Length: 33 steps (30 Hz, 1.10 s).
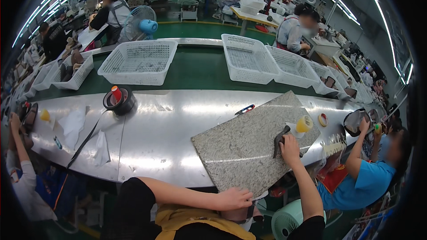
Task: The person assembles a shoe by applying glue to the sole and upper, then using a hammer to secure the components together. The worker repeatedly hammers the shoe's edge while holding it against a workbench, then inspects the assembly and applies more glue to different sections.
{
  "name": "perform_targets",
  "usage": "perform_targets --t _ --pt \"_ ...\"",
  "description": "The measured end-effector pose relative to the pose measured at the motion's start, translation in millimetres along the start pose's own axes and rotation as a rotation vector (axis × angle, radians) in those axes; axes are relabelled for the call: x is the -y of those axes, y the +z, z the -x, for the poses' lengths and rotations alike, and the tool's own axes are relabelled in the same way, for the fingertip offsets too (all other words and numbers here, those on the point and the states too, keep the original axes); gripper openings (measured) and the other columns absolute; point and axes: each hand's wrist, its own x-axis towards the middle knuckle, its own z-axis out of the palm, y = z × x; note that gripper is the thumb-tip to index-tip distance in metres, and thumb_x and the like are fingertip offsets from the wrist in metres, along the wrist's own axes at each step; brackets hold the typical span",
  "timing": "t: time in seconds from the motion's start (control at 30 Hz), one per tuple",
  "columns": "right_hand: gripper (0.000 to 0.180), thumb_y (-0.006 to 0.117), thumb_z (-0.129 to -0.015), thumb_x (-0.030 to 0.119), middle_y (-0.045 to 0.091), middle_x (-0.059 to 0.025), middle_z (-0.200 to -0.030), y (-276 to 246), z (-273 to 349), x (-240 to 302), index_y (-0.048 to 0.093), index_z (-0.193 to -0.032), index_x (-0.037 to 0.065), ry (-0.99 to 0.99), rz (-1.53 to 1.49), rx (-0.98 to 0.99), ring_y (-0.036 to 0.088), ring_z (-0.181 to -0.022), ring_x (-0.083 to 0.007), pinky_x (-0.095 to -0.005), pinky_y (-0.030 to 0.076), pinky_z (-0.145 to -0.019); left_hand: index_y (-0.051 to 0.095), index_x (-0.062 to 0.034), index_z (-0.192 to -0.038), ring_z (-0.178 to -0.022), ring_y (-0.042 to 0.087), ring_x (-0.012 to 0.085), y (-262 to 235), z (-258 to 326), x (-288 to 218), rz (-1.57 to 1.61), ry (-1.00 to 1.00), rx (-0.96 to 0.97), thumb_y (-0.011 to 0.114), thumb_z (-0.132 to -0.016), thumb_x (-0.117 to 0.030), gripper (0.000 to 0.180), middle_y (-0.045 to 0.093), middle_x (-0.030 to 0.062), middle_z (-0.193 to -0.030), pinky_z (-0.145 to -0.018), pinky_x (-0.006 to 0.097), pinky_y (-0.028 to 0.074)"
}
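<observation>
The grey speckled stone slab (249,142) lies flat and skewed on the shiny metal worktable (155,133), its near corner overhanging the table's front edge towards the person. It is a 4-sided granite-like board, pale grey with fine dark flecks, and a band of ceiling light glares across it. The right hand (290,144) rests on the slab's right part, fingers pressed down on a small dark grey piece of material (280,138) that lies on the stone. Just beyond that piece stands a small bottle with a yellow cap (302,125), at the slab's right edge. The left hand (235,198) is curled over the slab's near corner, gripping its edge. A red and blue pen-like tool (245,109) lies on the table just past the slab's far edge. Further left sits a black tape roll (120,102) with a red-tipped bottle standing in it. White plastic baskets (140,61) stand on the green belt behind.
</observation>
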Motion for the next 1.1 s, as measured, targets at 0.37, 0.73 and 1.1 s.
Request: perform_targets --t 0.37,0.73,1.1 --pt "0.014 0.047 -0.095 0.014 0.047 0.0009 -0.068 -88 107 85 0.05 -0.084 0.006 0.388 -1.025 0.385 0.042 -0.057 -0.005 -0.0221 0.034 -0.051 0.054 -0.006 -0.101 -0.091 0.054 0.0245 -7 -6 1 0.196 -0.162 0.103 0.055 -0.079 -0.015 0.025 0.048 0.0078 -0.095 -0.062 0.035 0.053" --pt "0.014 0.045 -0.098 0.014 0.047 0.001 -0.068 -82 151 98 0.048 -0.087 0.004 0.256 -1.032 0.321 0.042 -0.058 -0.0047 -0.0217 0.034 -0.051 0.057 -0.0077 -0.11 -0.092 0.054 0.024 -6 -6 3 0.268 -0.206 0.155 0.052 -0.082 -0.015 0.029 0.048 0.0072 -0.095 -0.061 0.034 0.053" --pt "0.017 0.044 -0.098 0.017 0.05 -0.0027 -0.072 -89 64 121 0.049 -0.091 0.003 0.097 -0.94 0.304 0.047 -0.065 -0.011 -0.0277 0.041 -0.061 0.056 -0.0047 -0.106 -0.083 0.055 0.0207 -8 -5 -2 0.04 -0.029 0.073 0.054 -0.079 -0.017 0.03 0.048 0.0078 -0.093 -0.058 0.03 0.05"
